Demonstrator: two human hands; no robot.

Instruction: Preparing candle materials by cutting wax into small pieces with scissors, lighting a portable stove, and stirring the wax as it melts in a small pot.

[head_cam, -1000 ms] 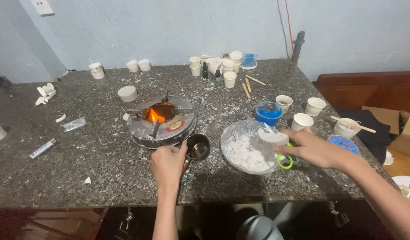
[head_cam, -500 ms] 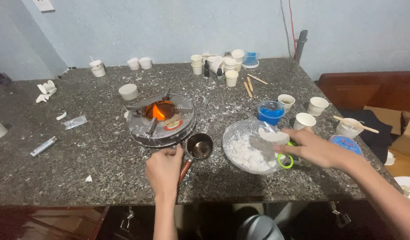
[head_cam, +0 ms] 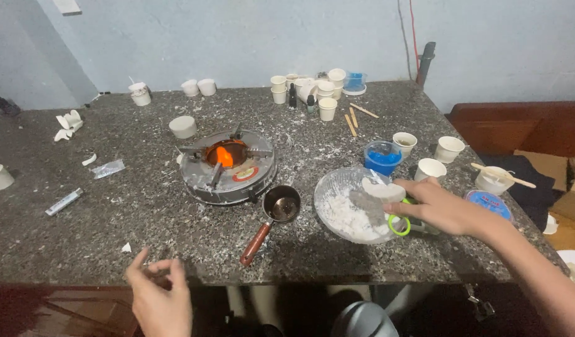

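Note:
My right hand (head_cam: 438, 206) grips green-handled scissors (head_cam: 399, 224) at the right rim of a clear bowl (head_cam: 330, 187) of white flakes. A white chunk (head_cam: 387, 190) sits at its fingertips above the bowl. My left hand (head_cam: 158, 297) hangs below the table's front edge with fingers apart and nothing in it. A small metal pot (head_cam: 282, 204) with a reddish-brown handle (head_cam: 255, 243) lies alone on the stone table (head_cam: 113, 218), between the bowl and a round metal burner (head_cam: 228, 165) with an orange flame.
Several white paper cups (head_cam: 429, 168) and a blue-filled tub (head_cam: 381, 157) stand right of the bowl. More cups, small bottles and wooden sticks (head_cam: 350, 123) crowd the far edge. White crumbs cover the table. A wooden bench (head_cam: 518, 125) is at the right.
My left hand has let go of the pot's handle and drawn back toward me, below the table's front edge. The pot stays beside the burner. My right hand has barely moved.

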